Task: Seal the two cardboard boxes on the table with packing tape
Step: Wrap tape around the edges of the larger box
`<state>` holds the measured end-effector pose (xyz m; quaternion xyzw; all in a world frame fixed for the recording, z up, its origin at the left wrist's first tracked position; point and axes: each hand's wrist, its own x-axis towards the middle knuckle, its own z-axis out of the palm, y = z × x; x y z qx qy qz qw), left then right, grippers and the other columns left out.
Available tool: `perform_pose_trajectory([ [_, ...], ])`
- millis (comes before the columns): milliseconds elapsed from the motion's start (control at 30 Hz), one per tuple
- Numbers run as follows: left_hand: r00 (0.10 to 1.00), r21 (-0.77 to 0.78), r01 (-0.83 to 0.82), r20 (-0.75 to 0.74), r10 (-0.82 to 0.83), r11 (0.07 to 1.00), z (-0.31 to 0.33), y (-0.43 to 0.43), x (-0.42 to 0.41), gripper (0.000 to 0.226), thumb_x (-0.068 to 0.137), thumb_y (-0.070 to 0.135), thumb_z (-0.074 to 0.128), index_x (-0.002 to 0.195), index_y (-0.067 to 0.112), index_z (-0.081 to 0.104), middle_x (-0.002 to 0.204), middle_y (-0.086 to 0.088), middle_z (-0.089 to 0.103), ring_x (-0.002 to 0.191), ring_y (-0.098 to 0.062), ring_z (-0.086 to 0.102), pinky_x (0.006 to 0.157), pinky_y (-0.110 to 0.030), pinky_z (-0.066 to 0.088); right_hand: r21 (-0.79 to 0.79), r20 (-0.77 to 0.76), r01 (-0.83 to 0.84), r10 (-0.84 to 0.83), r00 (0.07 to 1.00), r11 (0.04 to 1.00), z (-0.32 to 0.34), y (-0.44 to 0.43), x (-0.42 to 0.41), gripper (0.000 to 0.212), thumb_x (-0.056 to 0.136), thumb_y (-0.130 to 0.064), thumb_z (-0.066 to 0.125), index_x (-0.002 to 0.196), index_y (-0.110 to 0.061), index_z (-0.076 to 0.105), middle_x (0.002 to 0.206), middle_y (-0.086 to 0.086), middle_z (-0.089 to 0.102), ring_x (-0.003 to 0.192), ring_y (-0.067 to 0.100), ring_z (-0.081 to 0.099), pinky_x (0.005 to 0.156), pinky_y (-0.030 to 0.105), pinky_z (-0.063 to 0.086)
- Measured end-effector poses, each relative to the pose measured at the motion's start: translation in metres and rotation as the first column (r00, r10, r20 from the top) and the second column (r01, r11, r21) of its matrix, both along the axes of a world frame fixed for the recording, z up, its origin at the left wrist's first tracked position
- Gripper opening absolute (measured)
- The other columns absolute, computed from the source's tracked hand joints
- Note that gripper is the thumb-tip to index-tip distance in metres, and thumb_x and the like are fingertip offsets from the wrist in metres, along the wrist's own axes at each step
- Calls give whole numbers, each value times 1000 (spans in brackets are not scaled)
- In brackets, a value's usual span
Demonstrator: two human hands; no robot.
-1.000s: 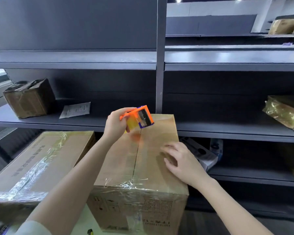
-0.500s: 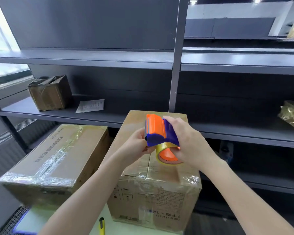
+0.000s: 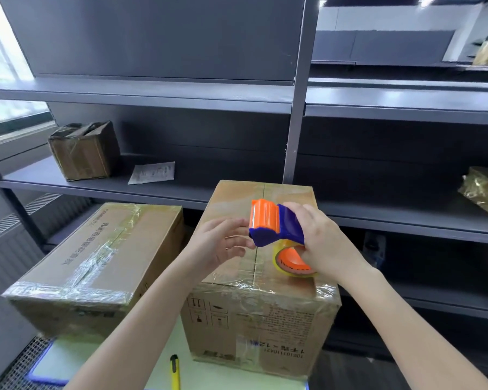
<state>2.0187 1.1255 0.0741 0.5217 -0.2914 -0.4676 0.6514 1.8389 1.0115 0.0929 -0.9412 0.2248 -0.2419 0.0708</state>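
Now the taller box (image 3: 265,319) stands on the desk (image 3: 223,375) under my hands, the flatter box (image 3: 76,263) just beside it to my left, both already streaked with tape; my right hand (image 3: 324,243) holds the tape dispenser (image 3: 268,220) over the taller box's centre seam, fingers clenched round it, while my left hand (image 3: 217,243) lies released, fingertips at its blade end; I judge the free end wants peeling, anchoring, then one straight pull along the seam; the shelf (image 3: 152,190) behind crowds the far edge; a yellow knife (image 3: 175,372) lies nearer me, apart.
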Motion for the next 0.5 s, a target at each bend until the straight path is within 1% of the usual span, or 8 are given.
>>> perform_pose_trajectory([
  [100,997,9,82,-7,-82,997,3,1,-1,41,71,35,77,97,5,67,90,-18,70,71,-22,68,51,-24,51,-10,3,-3,3,1000,1000,1,2,-1,70,74,0,64,137,-13,37,120,6,51,109,22,47,88,29,42],
  [167,995,35,101,-6,-101,994,6,0,-2,55,63,41,80,101,5,65,92,-17,70,71,-21,67,51,-23,50,-12,1,5,-5,1000,1000,1,3,-3,70,76,-1,64,138,-14,36,120,4,50,110,20,46,88,26,40],
  [233,995,40,103,13,-103,994,7,-2,-2,50,63,39,77,98,6,66,88,-15,70,69,-19,67,53,-23,52,-4,-3,13,-13,1000,1000,2,3,-5,70,76,-1,62,139,-15,34,120,4,49,110,20,46,88,25,40],
  [300,991,23,127,45,-128,992,8,-2,-1,35,64,36,77,87,10,72,87,-15,71,70,-20,68,57,-24,54,2,-15,19,-19,1000,1000,3,3,-6,71,76,0,61,140,-15,33,122,3,48,111,20,45,89,25,40],
  [333,988,18,146,53,-147,989,9,-1,0,30,68,33,77,87,10,73,89,-15,71,71,-20,68,58,-24,55,8,-20,20,-20,1000,1000,3,3,-6,71,76,0,61,140,-15,32,122,3,48,111,20,45,90,26,40],
  [400,983,35,170,58,-172,985,10,0,3,28,74,27,76,93,7,69,93,-18,70,74,-23,69,60,-25,55,20,-24,20,-20,1000,1000,4,4,-5,71,76,1,60,139,-15,32,123,4,47,112,21,44,90,27,40],
  [467,983,75,165,74,-170,984,12,-1,4,24,76,23,69,93,6,66,91,-18,70,73,-23,69,58,-25,54,14,-32,19,-18,999,1000,3,3,-5,71,76,0,60,139,-15,32,123,4,47,112,20,44,89,25,39],
  [500,984,96,159,71,-166,983,12,-2,4,19,81,19,64,92,5,65,89,-18,70,71,-22,69,56,-25,53,7,-37,16,-15,999,1000,3,3,-5,71,76,0,60,139,-15,31,124,4,47,111,20,44,88,24,38],
])
